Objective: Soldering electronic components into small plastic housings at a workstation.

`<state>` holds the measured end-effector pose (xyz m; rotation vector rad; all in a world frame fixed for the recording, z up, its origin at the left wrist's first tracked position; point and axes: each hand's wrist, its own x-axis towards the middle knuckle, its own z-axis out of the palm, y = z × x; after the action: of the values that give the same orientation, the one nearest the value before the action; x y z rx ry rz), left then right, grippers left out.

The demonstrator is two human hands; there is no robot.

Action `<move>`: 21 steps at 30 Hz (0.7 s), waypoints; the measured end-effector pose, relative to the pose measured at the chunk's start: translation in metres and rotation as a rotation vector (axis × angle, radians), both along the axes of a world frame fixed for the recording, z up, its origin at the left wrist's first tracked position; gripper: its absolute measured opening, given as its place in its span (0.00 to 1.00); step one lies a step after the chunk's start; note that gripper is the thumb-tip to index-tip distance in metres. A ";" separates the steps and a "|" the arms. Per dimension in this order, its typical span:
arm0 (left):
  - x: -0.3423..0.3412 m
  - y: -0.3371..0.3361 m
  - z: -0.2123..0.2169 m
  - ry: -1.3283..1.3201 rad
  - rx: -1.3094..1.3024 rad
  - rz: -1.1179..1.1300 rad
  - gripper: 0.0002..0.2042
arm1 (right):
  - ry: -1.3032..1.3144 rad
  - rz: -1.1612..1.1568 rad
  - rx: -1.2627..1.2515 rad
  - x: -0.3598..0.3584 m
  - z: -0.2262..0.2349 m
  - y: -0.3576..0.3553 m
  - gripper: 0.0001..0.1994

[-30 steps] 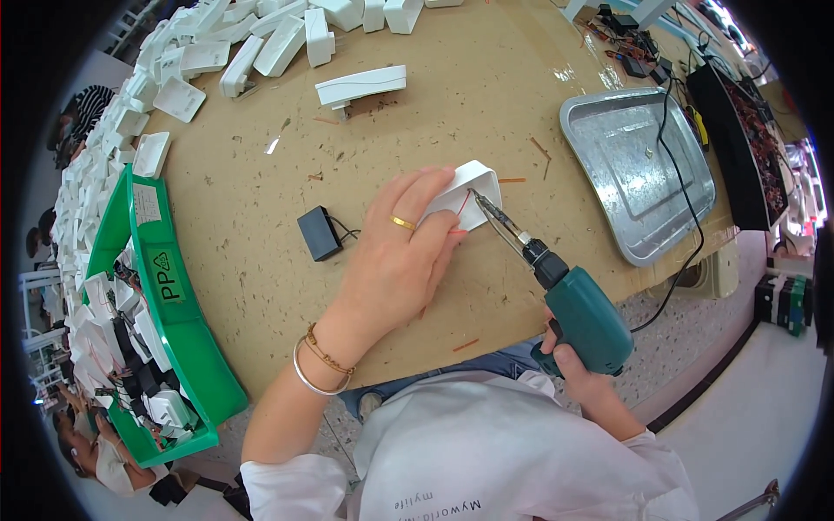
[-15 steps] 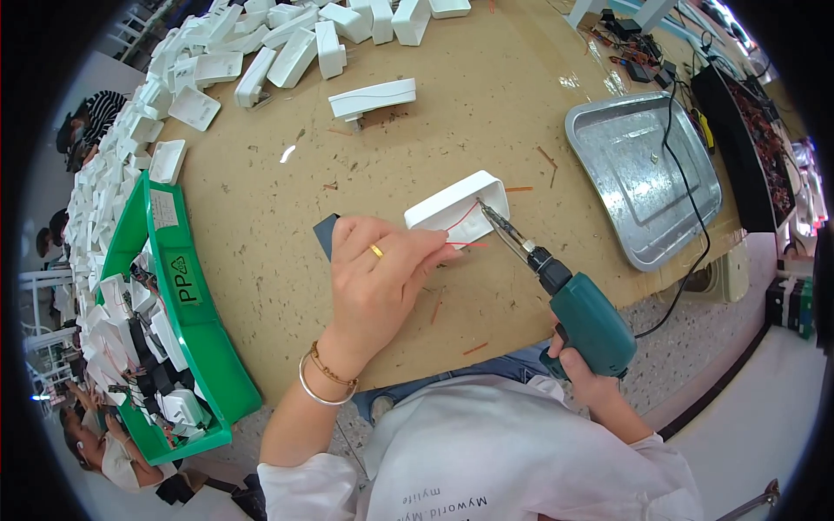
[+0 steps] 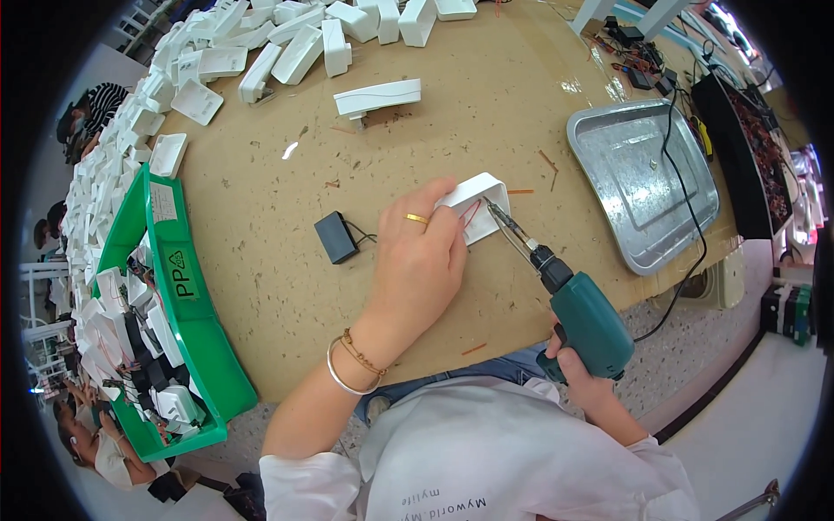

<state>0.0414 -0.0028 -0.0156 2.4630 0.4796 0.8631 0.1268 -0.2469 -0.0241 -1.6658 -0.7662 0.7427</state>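
My right hand (image 3: 578, 369) is wrapped around the grip of a dark green soldering gun (image 3: 593, 319). Its thin metal tip reaches into the far right corner of a small white plastic casing (image 3: 479, 187), which lies with its hollow side facing up. Over the casing's left end, my left hand (image 3: 423, 252) is closed, its fingers holding the wall and hiding that half. A red wire (image 3: 470, 211) loops inside the casing near the tip. Left of that hand sits a black rectangular block (image 3: 337, 237), its dark lead running under the hand.
A green bin (image 3: 195, 321) of casings and wired parts stands at left. White casings (image 3: 300, 54) pile along the far left edge; one plug casing (image 3: 378, 97) lies apart. At right are a metal tray (image 3: 643, 252), a black cable (image 3: 682, 169) crossing it, and a dark box (image 3: 743, 156).
My left hand has left its pinch on the red wire and moved right and away from me onto the casing. The black block is now uncovered. The soldering gun has barely moved.
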 end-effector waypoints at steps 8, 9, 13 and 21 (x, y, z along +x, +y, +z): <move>0.007 -0.001 0.000 0.003 0.461 0.017 0.05 | -0.003 0.003 -0.048 0.004 0.007 0.003 0.24; 0.009 -0.002 -0.001 0.020 0.406 0.016 0.05 | 0.016 -0.007 -0.043 0.003 0.007 0.004 0.24; 0.010 -0.003 -0.001 0.037 0.316 0.029 0.06 | 0.028 -0.010 -0.050 0.004 0.012 0.009 0.25; 0.012 -0.003 -0.001 0.036 0.275 0.046 0.06 | 0.005 -0.003 -0.033 0.005 0.010 0.009 0.25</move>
<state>0.0534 -0.0062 -0.0165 2.7306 0.4573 0.9611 0.1318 -0.2375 -0.0144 -1.6937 -0.7516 0.7604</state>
